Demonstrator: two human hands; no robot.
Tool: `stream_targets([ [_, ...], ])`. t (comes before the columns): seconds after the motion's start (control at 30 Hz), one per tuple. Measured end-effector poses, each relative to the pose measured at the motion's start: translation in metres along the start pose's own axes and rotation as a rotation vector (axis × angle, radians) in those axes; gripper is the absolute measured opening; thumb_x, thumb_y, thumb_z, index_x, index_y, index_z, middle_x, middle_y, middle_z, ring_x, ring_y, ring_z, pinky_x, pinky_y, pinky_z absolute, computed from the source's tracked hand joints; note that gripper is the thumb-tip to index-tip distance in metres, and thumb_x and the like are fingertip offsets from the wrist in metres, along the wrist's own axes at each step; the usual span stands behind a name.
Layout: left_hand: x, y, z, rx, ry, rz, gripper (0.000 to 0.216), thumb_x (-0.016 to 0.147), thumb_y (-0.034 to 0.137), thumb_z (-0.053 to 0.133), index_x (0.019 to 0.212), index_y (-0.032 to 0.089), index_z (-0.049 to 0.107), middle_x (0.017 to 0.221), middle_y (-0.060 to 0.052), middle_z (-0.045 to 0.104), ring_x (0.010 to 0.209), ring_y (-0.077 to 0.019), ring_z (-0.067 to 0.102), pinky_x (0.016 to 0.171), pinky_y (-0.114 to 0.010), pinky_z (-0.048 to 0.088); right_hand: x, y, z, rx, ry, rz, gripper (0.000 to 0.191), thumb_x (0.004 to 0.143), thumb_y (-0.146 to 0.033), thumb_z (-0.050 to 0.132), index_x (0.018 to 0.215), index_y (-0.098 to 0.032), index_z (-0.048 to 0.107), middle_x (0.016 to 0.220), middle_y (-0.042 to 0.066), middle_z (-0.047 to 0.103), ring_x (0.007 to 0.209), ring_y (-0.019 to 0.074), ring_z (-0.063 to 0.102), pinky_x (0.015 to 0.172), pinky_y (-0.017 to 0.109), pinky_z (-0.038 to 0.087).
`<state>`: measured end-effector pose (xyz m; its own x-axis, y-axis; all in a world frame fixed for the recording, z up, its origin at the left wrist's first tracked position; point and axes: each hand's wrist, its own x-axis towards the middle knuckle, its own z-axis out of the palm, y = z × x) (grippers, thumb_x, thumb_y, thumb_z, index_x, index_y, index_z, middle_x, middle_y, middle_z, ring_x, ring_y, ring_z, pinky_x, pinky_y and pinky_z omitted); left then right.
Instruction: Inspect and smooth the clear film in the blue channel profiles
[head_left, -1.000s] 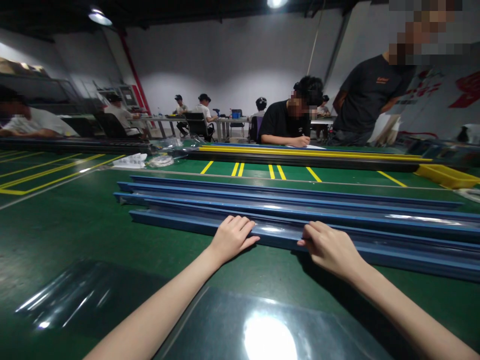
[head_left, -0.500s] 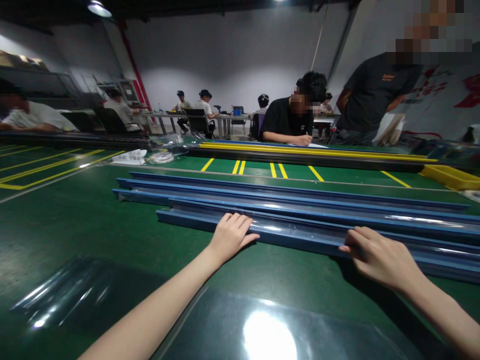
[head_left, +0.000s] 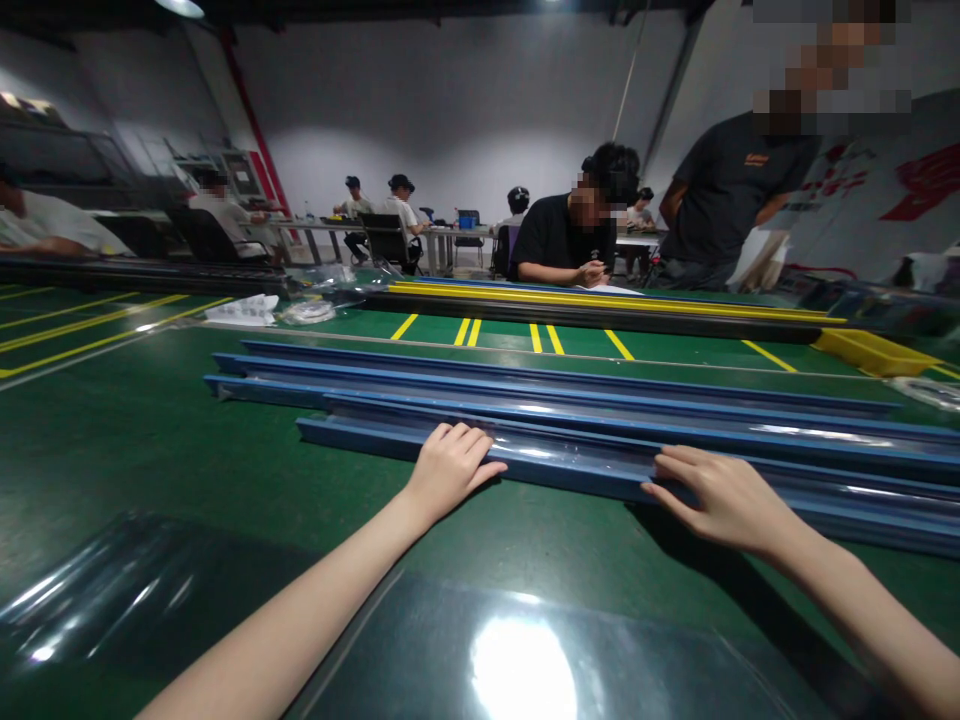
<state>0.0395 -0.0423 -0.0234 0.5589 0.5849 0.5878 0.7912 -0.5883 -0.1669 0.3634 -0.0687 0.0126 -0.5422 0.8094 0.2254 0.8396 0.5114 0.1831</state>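
A long blue channel profile (head_left: pixel 555 470) lies nearest to me on the green table, with a shiny transparent strip along its hollow. My left hand (head_left: pixel 454 465) holds its near wall, fingers bent over the edge and thumb along the front. Farther right, my right hand (head_left: pixel 712 495) grips the same wall, fingertips inside the hollow and thumb at the front face; its thumb and fingers are spread wider than the wall's edge. Behind it, a second blue channel (head_left: pixel 259 388) and a third blue channel (head_left: pixel 315 358) lie roughly parallel. The right ends run out of view or blur.
Clear plastic sheets (head_left: pixel 420 640) lie on the green table (head_left: pixel 247 470) before me, one reflecting a lamp. Beyond are black and yellow bars (head_left: pixel 600 303), a yellow tray (head_left: pixel 874 350) and a white crumpled packet (head_left: pixel 241 311). One person (head_left: pixel 570 235) sits opposite; another (head_left: pixel 739 190) stands.
My right hand has changed from a tight pinch to a wider hold, thumb farther from the fingers. The left hand keeps its place on the channel. The view has shifted slightly.
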Motion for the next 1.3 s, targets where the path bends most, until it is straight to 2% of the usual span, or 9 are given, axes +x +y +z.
stream_targets([
  [0.43, -0.001, 0.000, 0.000, 0.027, -0.021, -0.006, 0.035, 0.084, 0.045, 0.038, 0.075, 0.016, 0.054, 0.072, -0.004, 0.058, 0.071, -0.0167, 0.050, 0.063, -0.029, 0.030, 0.033, -0.029, -0.003, 0.199, -0.040, -0.020, 0.028, 0.084, -0.040, 0.033, 0.073, -0.020, 0.050, 0.070, 0.002, 0.055, 0.063, 0.0131, 0.051, 0.053, 0.023, 0.033],
  [0.63, -0.001, 0.000, 0.000, 0.039, -0.024, -0.004, 0.035, 0.084, 0.045, 0.038, 0.071, 0.016, 0.053, 0.067, -0.003, 0.057, 0.065, -0.0155, 0.049, 0.060, -0.028, 0.029, 0.032, -0.031, 0.002, 0.244, 0.008, 0.002, 0.028, 0.084, -0.038, 0.034, 0.068, -0.020, 0.048, 0.067, 0.003, 0.054, 0.061, 0.0133, 0.050, 0.053, 0.023, 0.033],
  [1.1, 0.000, -0.001, 0.001, 0.057, 0.007, 0.016, 0.037, 0.084, 0.045, 0.037, 0.064, 0.017, 0.051, 0.060, -0.001, 0.055, 0.059, -0.0143, 0.048, 0.056, -0.027, 0.028, 0.032, -0.033, 0.003, 0.251, 0.014, 0.015, 0.026, 0.083, -0.038, 0.035, 0.070, -0.020, 0.047, 0.070, 0.003, 0.054, 0.064, 0.0135, 0.051, 0.057, 0.024, 0.035],
  [1.3, 0.000, -0.002, 0.002, 0.043, 0.008, 0.014, 0.038, 0.084, 0.046, 0.037, 0.064, 0.016, 0.050, 0.059, -0.001, 0.056, 0.057, -0.0139, 0.049, 0.056, -0.027, 0.027, 0.031, -0.033, 0.009, 0.186, -0.067, 0.005, 0.031, 0.083, -0.043, 0.033, 0.081, -0.020, 0.054, 0.083, 0.006, 0.058, 0.077, 0.0167, 0.055, 0.063, 0.026, 0.041],
])
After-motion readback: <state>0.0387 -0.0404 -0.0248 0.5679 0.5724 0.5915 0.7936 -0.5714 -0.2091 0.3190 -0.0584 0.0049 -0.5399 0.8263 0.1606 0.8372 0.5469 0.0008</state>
